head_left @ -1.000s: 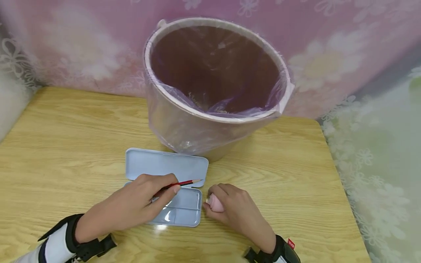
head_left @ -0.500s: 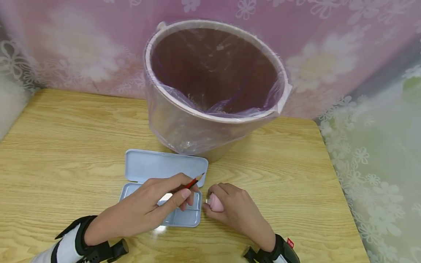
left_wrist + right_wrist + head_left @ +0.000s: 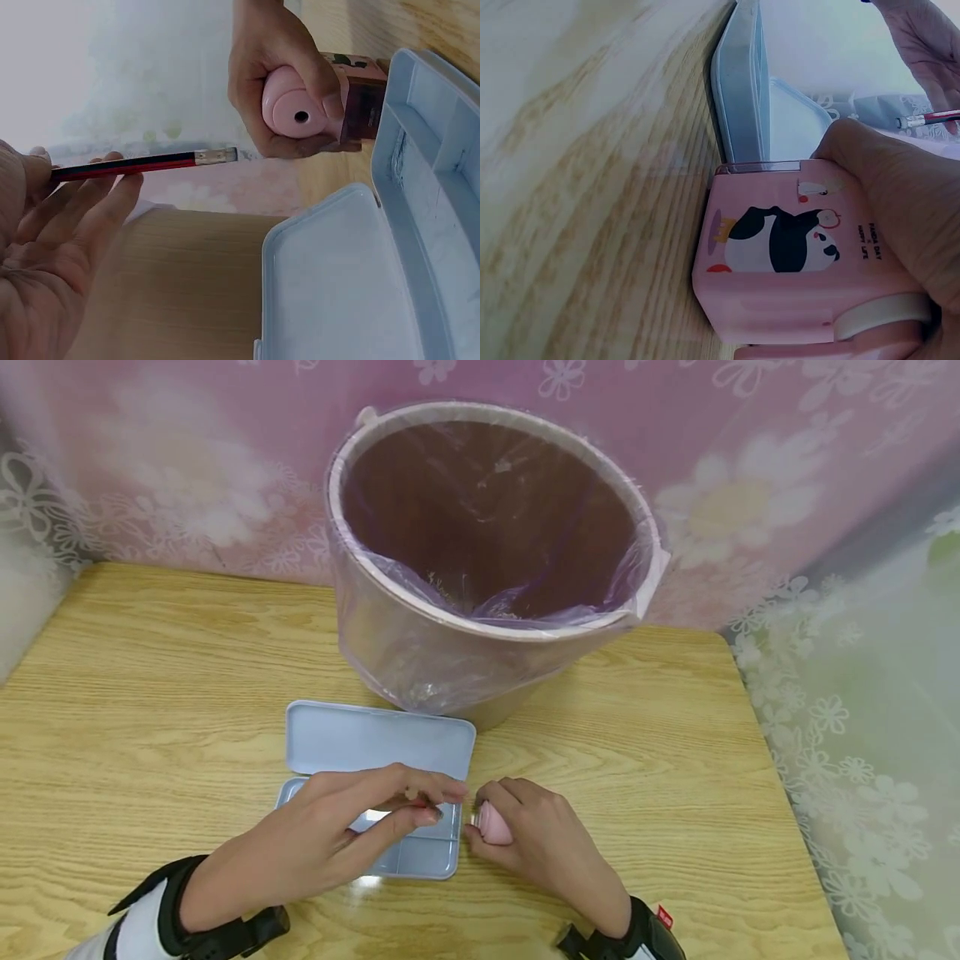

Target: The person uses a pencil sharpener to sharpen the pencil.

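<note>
My left hand (image 3: 322, 839) hovers over a light blue pencil case (image 3: 427, 857). It holds a red and black pencil (image 3: 142, 163) between thumb and fingers. In the left wrist view the pencil's eraser end, with its metal band, points towards my right hand (image 3: 551, 835); the sharpened end is hidden by the hand. My right hand grips a pink pencil sharpener (image 3: 772, 307) on the table, right beside the case. A panda is printed on the sharpener's side, and its round hole shows in the left wrist view.
The case's lid (image 3: 375, 739) lies folded back behind its divided compartments. Just beyond it stands a large bin (image 3: 442, 668) with a clear purplish plastic liner over its rim. A flowered pink cloth (image 3: 187, 468) hangs behind the wooden table (image 3: 187, 693).
My left hand has shifted right, then slightly back, and its fingers have stretched out. The pencil has turned, its pointed tip swinging out of sight. My right hand stays on the sharpener.
</note>
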### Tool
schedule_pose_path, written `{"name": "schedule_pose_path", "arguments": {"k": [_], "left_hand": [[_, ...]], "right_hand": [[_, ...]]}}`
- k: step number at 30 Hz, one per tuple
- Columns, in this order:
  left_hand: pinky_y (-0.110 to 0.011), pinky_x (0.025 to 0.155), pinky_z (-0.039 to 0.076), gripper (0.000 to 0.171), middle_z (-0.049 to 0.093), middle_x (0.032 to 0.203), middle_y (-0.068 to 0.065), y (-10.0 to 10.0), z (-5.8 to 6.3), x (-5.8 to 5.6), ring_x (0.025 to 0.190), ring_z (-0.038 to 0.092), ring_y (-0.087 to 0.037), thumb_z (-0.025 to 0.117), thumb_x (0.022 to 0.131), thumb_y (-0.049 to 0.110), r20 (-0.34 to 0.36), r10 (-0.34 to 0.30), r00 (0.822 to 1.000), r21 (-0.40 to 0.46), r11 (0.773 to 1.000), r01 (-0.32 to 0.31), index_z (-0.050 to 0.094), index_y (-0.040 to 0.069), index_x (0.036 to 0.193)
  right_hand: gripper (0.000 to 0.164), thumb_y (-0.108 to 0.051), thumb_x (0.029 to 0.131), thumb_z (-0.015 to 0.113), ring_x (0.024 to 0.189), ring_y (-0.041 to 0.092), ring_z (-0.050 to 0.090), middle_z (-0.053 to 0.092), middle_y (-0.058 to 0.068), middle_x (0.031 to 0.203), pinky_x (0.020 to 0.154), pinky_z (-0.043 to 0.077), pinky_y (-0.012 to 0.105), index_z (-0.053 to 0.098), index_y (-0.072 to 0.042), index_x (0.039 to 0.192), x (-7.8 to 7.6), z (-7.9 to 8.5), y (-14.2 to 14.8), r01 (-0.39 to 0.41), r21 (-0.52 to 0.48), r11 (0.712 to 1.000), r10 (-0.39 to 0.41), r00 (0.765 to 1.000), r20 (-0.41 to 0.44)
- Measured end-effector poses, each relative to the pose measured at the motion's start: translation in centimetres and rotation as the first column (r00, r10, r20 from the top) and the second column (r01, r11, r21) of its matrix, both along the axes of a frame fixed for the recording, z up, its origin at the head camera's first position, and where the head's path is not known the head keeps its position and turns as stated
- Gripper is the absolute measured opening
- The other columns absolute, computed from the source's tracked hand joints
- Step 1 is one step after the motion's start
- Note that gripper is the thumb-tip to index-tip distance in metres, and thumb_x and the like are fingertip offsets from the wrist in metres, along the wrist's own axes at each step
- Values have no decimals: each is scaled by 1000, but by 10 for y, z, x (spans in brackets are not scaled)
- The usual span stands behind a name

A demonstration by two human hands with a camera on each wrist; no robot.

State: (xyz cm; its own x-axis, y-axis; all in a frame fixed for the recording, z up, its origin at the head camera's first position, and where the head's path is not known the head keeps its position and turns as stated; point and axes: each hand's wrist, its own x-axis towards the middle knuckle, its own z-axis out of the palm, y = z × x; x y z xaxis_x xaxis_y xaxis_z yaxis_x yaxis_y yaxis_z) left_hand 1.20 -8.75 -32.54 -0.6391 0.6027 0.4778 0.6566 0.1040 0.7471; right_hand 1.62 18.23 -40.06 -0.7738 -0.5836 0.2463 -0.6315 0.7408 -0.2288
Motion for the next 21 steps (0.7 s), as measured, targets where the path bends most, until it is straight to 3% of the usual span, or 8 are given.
{"name": "schedule_pose_path", "arguments": {"k": [2, 6, 12, 14, 17, 20, 21], "left_hand": [[-16, 84, 56, 26, 73, 123, 0, 0, 0, -1, 98, 71, -1, 61, 101, 8, -32, 14, 999, 24, 1000, -14, 62, 14, 127], [-12, 80, 54, 18, 74, 108, 5, -1, 1, -4, 92, 68, 2, 56, 105, 23, -165, 66, 984, 22, 998, -63, 66, 13, 116], [-13, 75, 52, 17, 71, 94, 10, -3, 4, -7, 82, 64, 1, 57, 104, 24, -396, 76, 915, 22, 997, -74, 69, 11, 106], [-15, 75, 53, 20, 71, 95, 10, -6, 3, -5, 82, 64, 0, 57, 105, 26, -420, 97, 902, -13, 994, -113, 71, 12, 106], [-17, 71, 52, 26, 68, 94, 12, -13, -5, -2, 79, 62, -2, 50, 107, 31, -434, 140, 890, -113, 972, -208, 71, 16, 103], [-18, 65, 50, 36, 63, 95, 11, -19, -19, 0, 77, 59, -4, 41, 110, 36, -450, 158, 879, -259, 919, -297, 69, 18, 100], [-19, 63, 50, 31, 62, 94, 10, -20, -24, 0, 75, 59, -5, 45, 109, 34, -461, 152, 874, -300, 901, -314, 69, 18, 98]], "right_hand": [[31, -34, 77, 84, 70, 4, 60, 64, -8, 83, 60, 50, 21, 63, -19, 95, 0, 0, 0, 3, 2, 1000, -3, 1000, 5], [30, -35, 79, 82, 71, 4, 60, 64, -9, 84, 60, 51, 21, 63, -20, 96, 0, 1, 1, 9, 3, 1000, -9, 1000, 11], [29, -36, 79, 82, 76, 6, 64, 67, -8, 88, 60, 53, 24, 64, -21, 97, 0, 1, 1, 11, -5, 1000, -11, 1000, 5], [33, -38, 79, 81, 79, 8, 67, 69, -7, 91, 62, 55, 26, 66, -21, 102, 0, 2, 1, 16, 9, 1000, -16, 1000, -1], [47, -48, 80, 81, 88, 12, 70, 72, -5, 100, 69, 58, 29, 66, -20, 115, 0, 3, 1, 27, 43, 999, -27, 1000, -1], [64, -60, 79, 80, 105, 17, 68, 71, -2, 112, 85, 57, 34, 62, -18, 125, 2, 5, 2, 29, 69, 997, -29, 1000, -2], [69, -63, 78, 79, 111, 19, 65, 70, -2, 118, 92, 55, 36, 61, -18, 127, 3, 6, 3, 29, 68, 997, -29, 1000, -4]]}}
